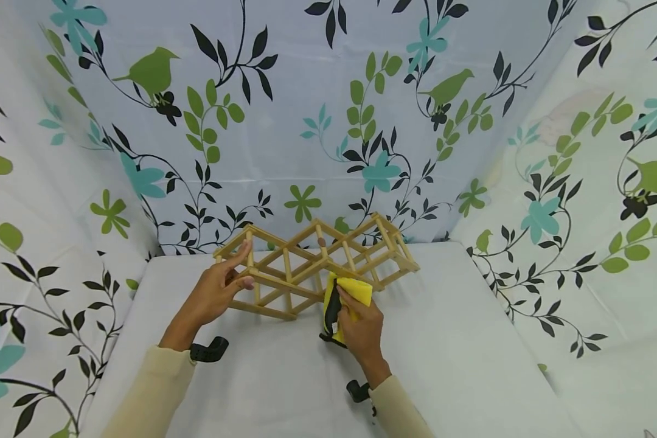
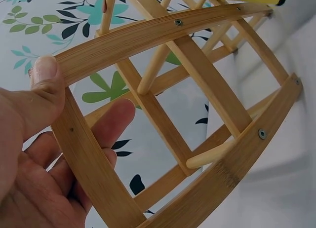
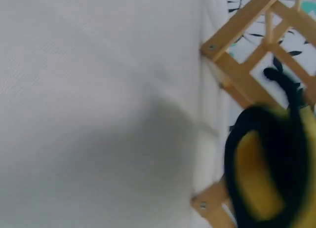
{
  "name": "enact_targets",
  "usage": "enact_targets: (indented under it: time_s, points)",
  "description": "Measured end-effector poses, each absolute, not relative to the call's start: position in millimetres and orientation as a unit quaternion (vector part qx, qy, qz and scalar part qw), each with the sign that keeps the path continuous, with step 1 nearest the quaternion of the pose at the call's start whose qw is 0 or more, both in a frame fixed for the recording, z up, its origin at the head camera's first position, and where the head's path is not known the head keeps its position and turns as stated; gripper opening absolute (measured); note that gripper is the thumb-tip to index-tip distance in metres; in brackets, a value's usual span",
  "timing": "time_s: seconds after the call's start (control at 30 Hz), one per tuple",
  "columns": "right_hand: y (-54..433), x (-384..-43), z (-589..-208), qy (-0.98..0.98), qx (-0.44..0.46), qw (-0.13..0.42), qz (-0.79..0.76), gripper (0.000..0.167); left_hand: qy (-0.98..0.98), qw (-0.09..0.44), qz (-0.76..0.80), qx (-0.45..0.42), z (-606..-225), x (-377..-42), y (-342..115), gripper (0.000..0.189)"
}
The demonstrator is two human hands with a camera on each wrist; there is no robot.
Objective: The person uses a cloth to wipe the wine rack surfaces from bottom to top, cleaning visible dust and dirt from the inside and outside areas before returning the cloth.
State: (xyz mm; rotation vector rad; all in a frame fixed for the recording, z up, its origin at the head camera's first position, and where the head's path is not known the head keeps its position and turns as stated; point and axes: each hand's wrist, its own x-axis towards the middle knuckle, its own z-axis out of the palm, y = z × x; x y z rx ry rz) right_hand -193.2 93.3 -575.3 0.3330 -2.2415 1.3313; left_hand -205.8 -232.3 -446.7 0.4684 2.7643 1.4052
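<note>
L hand (image 1: 210, 296) grips wooden rack (image 2: 143, 35) by end, prob. for steadiness | R hand (image 1: 364, 328) holds yellow cloth (image 1: 361, 291) near rack's mid, prob. to wipe

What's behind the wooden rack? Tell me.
Past the wooden rack and through its gaps show the white table and a leaf-printed sheet. Whatever its bars and the yellow cloth cover cannot be seen.

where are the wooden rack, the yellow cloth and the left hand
Wooden rack (image 1: 325, 262), head view: on crossing slats near its middle.
Yellow cloth (image 1: 359, 288), head view: its upper yellow part.
Left hand (image 1: 213, 296), head view: the back of the hand.
</note>
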Motion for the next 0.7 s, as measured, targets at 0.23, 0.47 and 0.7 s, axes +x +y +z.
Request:
enact_targets:
  time_s: [0.23,0.47,0.7]
  points:
    - [71.2,-182.8,-568.3,-0.844,0.184,0.245,0.44,0.05,0.884,0.003,0.445,0.146,-445.1,-205.4,-235.0,0.076]
    - [61.6,-192.7,-573.9,-0.9,0.231,0.219,0.298,0.042,0.884,0.004,0.445,0.146,-443.1,-204.9,-237.2,0.075]
    - [108.2,-200.1,-594.4,-0.926,0.041,0.111,0.358,0.024,0.879,0.007,0.45,0.157,-445.9,-206.7,-234.4,0.076]
